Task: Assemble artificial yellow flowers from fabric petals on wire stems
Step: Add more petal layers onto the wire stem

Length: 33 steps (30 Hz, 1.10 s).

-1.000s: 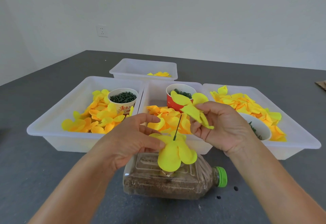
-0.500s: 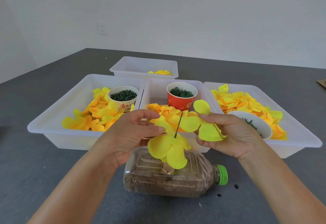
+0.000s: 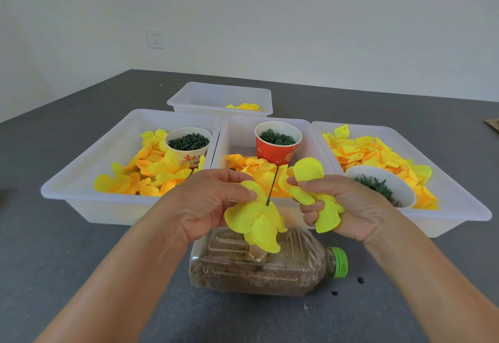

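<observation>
1. Wire stem (image 3: 272, 186) is seen upright, slightly tilted, its bare tip pointing up and away between the two hands; long axis near vertical.
2. Left hand (image 3: 208, 205) is closed on the threaded petals (image 3: 256, 221) at the stem's lower end, fingers curled round them.
3. Right hand (image 3: 348, 207), just beside the stem on its right, grips loose petals (image 3: 310, 180), fingers curled.
4. Judged next: a petal is brought leftward onto the tip.
5. Assembly is held above the bottle (image 3: 270, 270) on the worktop (image 3: 81, 261).

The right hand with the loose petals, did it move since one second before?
Yes. The right hand dropped from level with the red cup towards the bottle's green cap.
</observation>
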Tool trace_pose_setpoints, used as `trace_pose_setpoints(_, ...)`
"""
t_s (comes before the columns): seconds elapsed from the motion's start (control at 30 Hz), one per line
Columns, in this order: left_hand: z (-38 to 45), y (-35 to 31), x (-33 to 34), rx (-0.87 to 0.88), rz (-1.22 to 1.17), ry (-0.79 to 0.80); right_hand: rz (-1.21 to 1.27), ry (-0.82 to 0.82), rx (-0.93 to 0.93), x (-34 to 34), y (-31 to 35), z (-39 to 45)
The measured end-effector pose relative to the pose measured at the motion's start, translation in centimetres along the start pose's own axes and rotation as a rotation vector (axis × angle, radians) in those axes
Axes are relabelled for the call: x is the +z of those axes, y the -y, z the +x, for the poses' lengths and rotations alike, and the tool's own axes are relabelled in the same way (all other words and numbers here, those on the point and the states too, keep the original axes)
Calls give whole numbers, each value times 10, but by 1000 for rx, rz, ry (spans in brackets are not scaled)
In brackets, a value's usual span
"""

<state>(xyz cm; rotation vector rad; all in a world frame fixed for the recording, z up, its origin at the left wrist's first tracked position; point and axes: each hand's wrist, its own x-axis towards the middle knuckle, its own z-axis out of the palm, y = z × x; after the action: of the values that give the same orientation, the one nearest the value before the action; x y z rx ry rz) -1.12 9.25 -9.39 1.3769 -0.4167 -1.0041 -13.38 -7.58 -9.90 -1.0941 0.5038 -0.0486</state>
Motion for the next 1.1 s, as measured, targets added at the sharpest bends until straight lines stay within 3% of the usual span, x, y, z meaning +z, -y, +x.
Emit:
trace_pose_setpoints(0.33,7,-3,1,-2,-52,14,-286,91,-133,13,-4,-9)
trace_pose_setpoints(0.67,-5,0,1,102,120,-54,-353,-2,-181,22,-5,-3)
trace_pose_setpoints(0.83,-28,11,1,232,86,-172,-400,-30,-229,22,-7,-1)
trace_pose_setpoints(0.97,-40,34,10,386,64,-362,-458,-41,-277,23,-7,-2)
trace_pose_setpoints(1.1,-43,52,21,380,-115,-372,-485,-32,-256,23,-6,0)
